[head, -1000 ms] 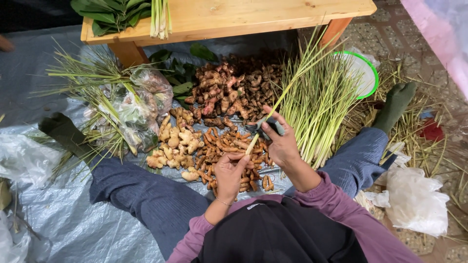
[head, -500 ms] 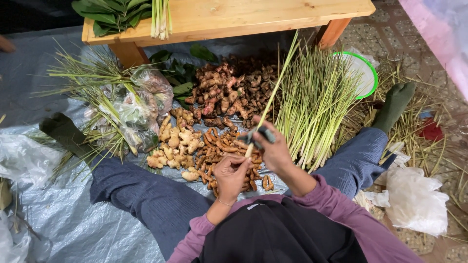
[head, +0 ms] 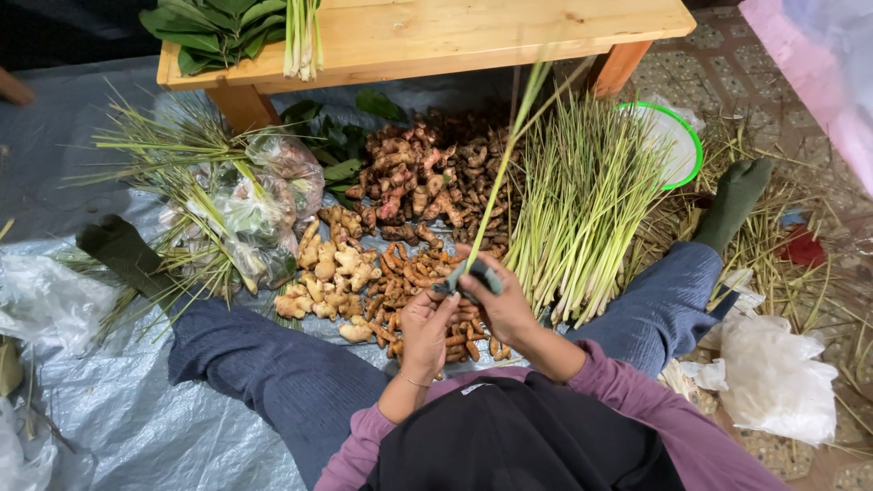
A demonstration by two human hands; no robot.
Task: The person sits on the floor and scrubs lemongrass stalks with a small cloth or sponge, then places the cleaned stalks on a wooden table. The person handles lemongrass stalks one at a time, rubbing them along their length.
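Note:
I sit on the floor with my legs spread. My right hand (head: 502, 305) grips a small dark knife (head: 477, 275) and presses against a long green lemongrass stalk (head: 506, 164) that points up and away. My left hand (head: 424, 325) pinches the stalk's lower end just below the blade. Under both hands lies a heap of orange turmeric roots (head: 406, 282), with pale ginger (head: 332, 268) to its left. A big pile of lemongrass stalks (head: 587, 195) lies to the right of my hands.
A low wooden table (head: 427, 36) with green leaves (head: 218, 27) stands ahead. Reddish galangal roots (head: 427, 173) lie beneath it. Bagged lemongrass (head: 245, 214) lies left, a green-rimmed white bowl (head: 668, 136) right, a white plastic bag (head: 777, 377) by my right knee, trimmings around.
The stalk has swung from leaning right to nearly upright, and my right hand with the knife has moved left, closer to my left hand.

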